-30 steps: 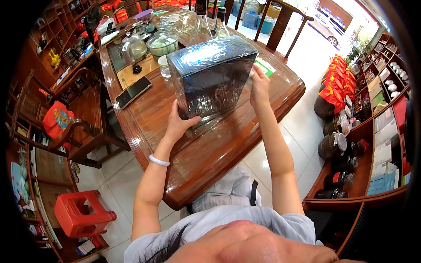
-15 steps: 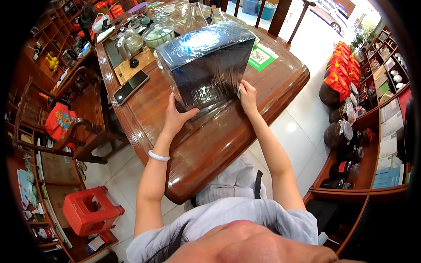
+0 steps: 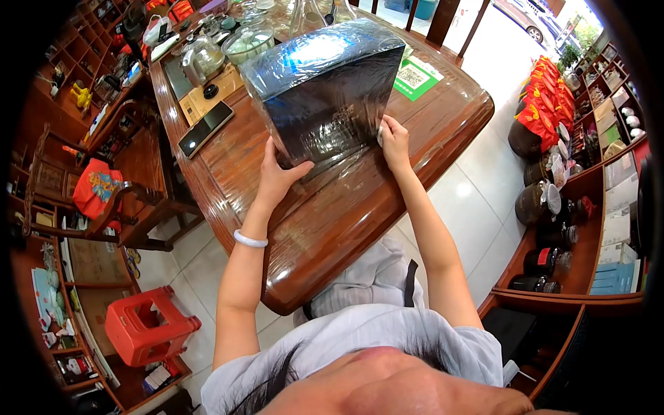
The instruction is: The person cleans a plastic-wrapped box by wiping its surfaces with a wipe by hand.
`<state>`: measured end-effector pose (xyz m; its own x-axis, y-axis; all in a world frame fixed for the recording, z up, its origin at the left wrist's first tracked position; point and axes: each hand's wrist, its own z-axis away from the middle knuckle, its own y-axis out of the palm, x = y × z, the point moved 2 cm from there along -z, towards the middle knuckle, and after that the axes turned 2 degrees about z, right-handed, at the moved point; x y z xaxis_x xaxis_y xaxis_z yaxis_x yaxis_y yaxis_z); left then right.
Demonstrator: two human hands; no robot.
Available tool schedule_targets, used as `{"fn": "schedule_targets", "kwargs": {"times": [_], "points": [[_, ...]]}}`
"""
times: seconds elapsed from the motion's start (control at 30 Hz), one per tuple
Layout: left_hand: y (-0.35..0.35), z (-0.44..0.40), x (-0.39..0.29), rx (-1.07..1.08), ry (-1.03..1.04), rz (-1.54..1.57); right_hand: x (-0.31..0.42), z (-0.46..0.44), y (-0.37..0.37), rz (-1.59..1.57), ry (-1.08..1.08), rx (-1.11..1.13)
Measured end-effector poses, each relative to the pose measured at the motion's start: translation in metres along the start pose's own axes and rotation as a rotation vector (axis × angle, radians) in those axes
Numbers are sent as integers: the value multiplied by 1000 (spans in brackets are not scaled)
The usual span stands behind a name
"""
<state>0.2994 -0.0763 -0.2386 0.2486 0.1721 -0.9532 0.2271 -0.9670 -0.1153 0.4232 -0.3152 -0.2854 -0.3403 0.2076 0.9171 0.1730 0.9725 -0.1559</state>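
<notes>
A dark box in shiny clear wrap stands on the wooden table, its top reflecting bluish light. My left hand holds the box's lower left corner, thumb along the front bottom edge and the other fingers partly hidden at its side. At the lower right edge, my right hand is closed in a pinch on something pale, apparently a bit of the wrap or a cloth. A pale bangle circles my left wrist.
Left of the box lie a phone and a glass kettle; a glass bowl stands behind. A green QR card lies right. A red stool and wooden chair stand left, jars and shelves right.
My right hand has slid from the box's right side down to its lower right corner. The green card is more exposed. The view has shifted slightly.
</notes>
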Motion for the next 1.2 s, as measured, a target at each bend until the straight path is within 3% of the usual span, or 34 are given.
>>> {"fn": "schedule_targets", "kwargs": {"times": [0.1, 0.3, 0.4, 0.6, 0.83, 0.97, 1.03, 1.2], "points": [[0, 1, -1, -1, 9, -13, 0, 0, 0, -24, 109, 32], [0, 1, -5, 15, -32, 9, 9, 3, -1, -68, -23, -46], [0, 1, -3, 14, -12, 16, 11, 6, -3, -159, 65, -81], [1, 2, -10, 4, -6, -29, 19, 8, -10, -248, 30, -133], [0, 1, -4, 15, 7, -3, 25, 14, -14, -338, 123, -46], [0, 1, -3, 8, -3, 5, 38, 21, -7, -163, -75, -36], [0, 1, -2, 0, -4, -8, 52, 23, -6, -20, -416, -7], [0, 2, -6, 1, -7, -7, 64, 28, -3, 55, -580, 61]]}}
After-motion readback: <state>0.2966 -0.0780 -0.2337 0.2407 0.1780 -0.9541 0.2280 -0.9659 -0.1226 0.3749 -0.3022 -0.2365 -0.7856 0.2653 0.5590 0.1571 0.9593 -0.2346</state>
